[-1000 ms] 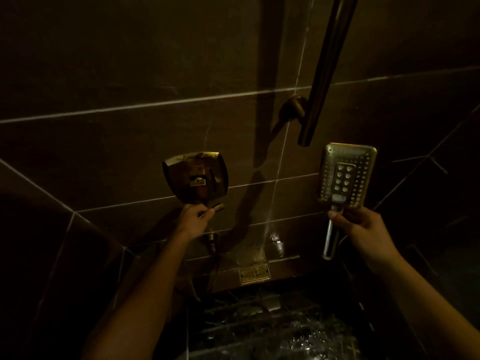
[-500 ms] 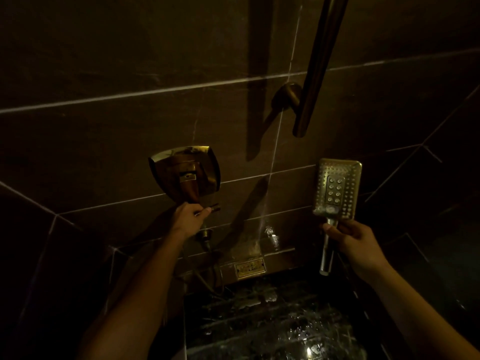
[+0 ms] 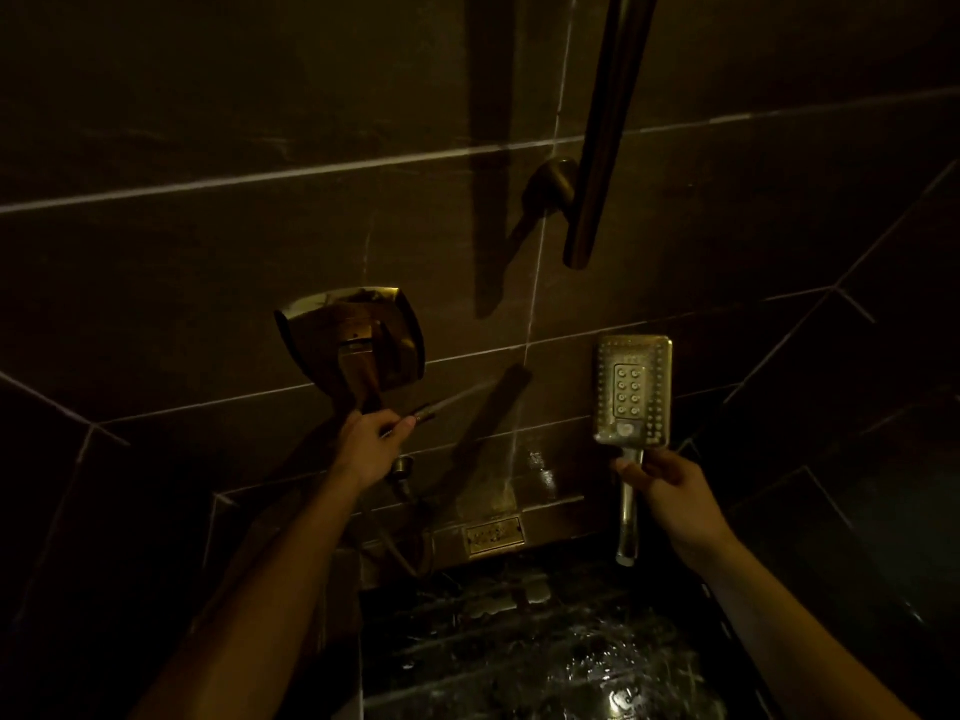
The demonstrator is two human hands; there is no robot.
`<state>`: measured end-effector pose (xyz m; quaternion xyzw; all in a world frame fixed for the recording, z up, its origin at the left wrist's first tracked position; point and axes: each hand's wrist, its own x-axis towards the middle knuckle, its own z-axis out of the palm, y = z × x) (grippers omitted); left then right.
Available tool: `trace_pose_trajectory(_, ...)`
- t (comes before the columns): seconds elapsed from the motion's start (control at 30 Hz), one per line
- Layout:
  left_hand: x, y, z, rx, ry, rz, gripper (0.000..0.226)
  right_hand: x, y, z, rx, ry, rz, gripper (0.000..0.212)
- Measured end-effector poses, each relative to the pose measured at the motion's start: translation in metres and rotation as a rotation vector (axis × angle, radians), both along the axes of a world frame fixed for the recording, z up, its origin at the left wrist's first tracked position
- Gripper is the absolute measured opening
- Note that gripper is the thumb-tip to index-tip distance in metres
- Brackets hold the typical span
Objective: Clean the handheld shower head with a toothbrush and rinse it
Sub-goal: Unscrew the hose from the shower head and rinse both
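Note:
The rectangular metal shower head [image 3: 632, 391] stands upright at the right, its nozzle face towards me, and my right hand [image 3: 670, 493] grips its handle just below the head. At the left my left hand [image 3: 371, 444] reaches up to the lever [image 3: 358, 374] of the brass wall valve [image 3: 353, 337]. That hand also holds a thin dark toothbrush [image 3: 415, 417], whose tip sticks out to the right past the fingers. No water shows coming from the nozzles.
A vertical slide rail [image 3: 602, 148] on a wall bracket hangs above the shower head. Below the valve are a hose outlet [image 3: 402, 467] with its hose and a small brass plate [image 3: 493, 535]. Wet dark marble floor [image 3: 545, 657] lies at the bottom; dark tiled walls surround everything.
The valve lever now points down towards my left hand. The shower head has sunk lower and turned more edge-on. The view has shifted slightly.

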<state>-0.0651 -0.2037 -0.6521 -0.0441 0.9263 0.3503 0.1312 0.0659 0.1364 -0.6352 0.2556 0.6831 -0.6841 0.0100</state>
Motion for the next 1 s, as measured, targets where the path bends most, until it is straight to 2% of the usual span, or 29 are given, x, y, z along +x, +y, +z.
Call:
trace_pose_trajectory(0.07,0.022,0.019,-0.004,0.065,0.005,-0.011,0.026,0.002,0.002,-0.013,-0.054,-0.043,-0.028,0.014)
trace_pose_trajectory(0.17,0.063,0.060,-0.017,0.181,-0.054,-0.066,0.027,0.005,0.002,-0.040,-0.253,-0.142,-0.124,0.014)
trace_pose_trajectory(0.27,0.093,0.108,-0.034,0.186,-0.101,-0.150,0.025,0.008,0.007,-0.071,-0.315,-0.263,-0.208,0.017)
trace_pose_trajectory(0.5,0.109,0.196,-0.073,-0.077,0.021,-0.291,0.025,0.014,0.046,-0.133,-0.276,-0.447,-0.263,0.023)
trace_pose_trajectory(0.67,0.096,0.249,-0.105,-0.236,0.061,-0.387,0.029,0.019,0.075,-0.168,-0.256,-0.501,-0.288,0.025)
trace_pose_trajectory(0.77,0.098,0.285,-0.116,-0.286,0.072,-0.446,0.030,0.020,0.087,-0.183,-0.223,-0.506,-0.303,0.024)
trace_pose_trajectory(1.0,0.079,0.335,-0.133,-0.295,0.035,-0.417,0.026,0.024,0.105,-0.189,-0.231,-0.488,-0.283,0.028)
